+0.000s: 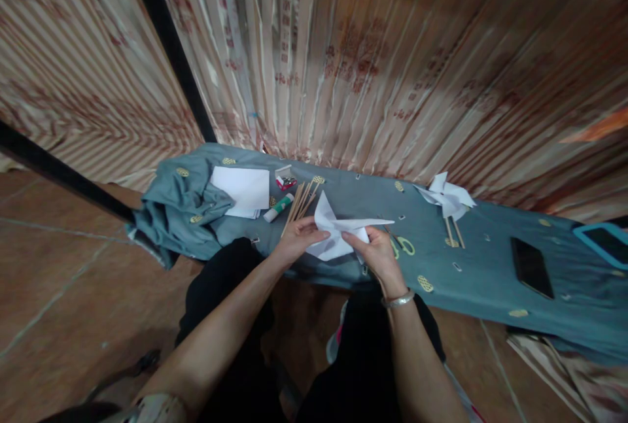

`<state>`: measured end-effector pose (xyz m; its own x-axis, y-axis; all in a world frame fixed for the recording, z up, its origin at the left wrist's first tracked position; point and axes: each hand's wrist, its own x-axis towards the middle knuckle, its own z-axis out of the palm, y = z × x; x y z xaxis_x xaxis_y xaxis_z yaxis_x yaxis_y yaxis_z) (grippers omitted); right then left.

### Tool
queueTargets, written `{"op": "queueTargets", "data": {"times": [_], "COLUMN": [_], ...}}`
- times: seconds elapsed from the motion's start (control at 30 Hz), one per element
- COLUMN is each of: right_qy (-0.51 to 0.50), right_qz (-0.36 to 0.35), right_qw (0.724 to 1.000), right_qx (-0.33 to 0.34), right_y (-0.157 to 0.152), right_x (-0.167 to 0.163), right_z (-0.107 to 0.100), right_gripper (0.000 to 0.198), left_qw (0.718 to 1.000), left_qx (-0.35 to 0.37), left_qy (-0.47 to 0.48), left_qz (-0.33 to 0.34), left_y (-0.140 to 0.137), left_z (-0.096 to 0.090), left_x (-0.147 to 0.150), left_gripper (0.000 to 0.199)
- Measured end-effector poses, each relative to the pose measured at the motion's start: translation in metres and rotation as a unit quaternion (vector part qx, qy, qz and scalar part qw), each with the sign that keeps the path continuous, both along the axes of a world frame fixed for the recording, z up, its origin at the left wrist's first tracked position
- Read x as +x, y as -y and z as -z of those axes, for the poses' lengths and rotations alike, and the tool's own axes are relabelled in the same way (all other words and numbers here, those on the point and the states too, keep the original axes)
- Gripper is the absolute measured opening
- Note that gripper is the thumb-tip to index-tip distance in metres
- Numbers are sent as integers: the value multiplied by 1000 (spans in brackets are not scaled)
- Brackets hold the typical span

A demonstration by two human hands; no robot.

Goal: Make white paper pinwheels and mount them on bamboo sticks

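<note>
Evidently, in the head view, the white paper pinwheel (333, 250) sits just below the centre of the frame, pinched at both sides. The left hand (299, 240) presses its left edge, thumb on top; the right hand (380, 253) grips the right side likewise, its thumb reaching in near the middle. The fingers underneath are mostly hidden.

It should be very light, with springy folds that probably try to open if let go; the paper looks dry rather than slippery, but would crease or tear easily. The safest hold is likely near the centre, where the layers overlap, leaving alone the thin points sticking out at top and right.

Up and left of it lie bare sticks (300, 201) and a glue stick (279, 208); scissors (405, 246) lie just beside the right hand. Toward the right of the frame, a second pinwheel (445, 197) rests on the grey-blue cloth (353, 181).
</note>
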<state>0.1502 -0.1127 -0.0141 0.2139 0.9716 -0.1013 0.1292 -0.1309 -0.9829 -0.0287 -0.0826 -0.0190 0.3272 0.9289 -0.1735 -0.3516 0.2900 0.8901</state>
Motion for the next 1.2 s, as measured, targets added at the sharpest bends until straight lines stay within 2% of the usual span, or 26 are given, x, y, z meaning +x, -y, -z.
{"op": "queueTargets", "data": {"times": [0.17,0.37,0.47,0.53,0.6,0.7,0.77,0.9,1.03,1.2], "right_qy": [26,113,175,210,236,253,257,260,273,292], "right_qz": [-11,-37,-64,-91,-118,-143,-149,-154,-161,-160], "right_qw": [1000,992,980,968,956,947,944,941,933,920], "right_qx": [-3,36,74,106,128,138,141,151,172,206], "right_y": [7,24,36,42,46,50,52,56,59,59], "right_x": [10,17,20,21,20,18,17,18,22,24], "right_z": [-1,-8,-11,-13,-15,-18,-19,-21,-21,-19], "right_gripper": [37,27,17,14,14,16,17,18,17,18], "left_qw": [998,984,975,965,939,851,809,777,768,792], "left_qx": [-1,44,80,112,162,252,279,290,284,275], "left_qy": [-31,-100,-138,-188,-279,-457,-517,-558,-575,-546], "left_qz": [-59,-144,-157,-143,-115,-57,-32,-14,-6,-10], "left_y": [-3,-15,-21,-28,-37,-53,-64,-79,-87,-90], "left_z": [6,26,32,34,32,25,21,18,22,22], "left_x": [-10,-27,-34,-35,-33,-25,-20,-12,-9,-7], "left_gripper": [56,42,35,30,24,22,20,11,13,17]}}
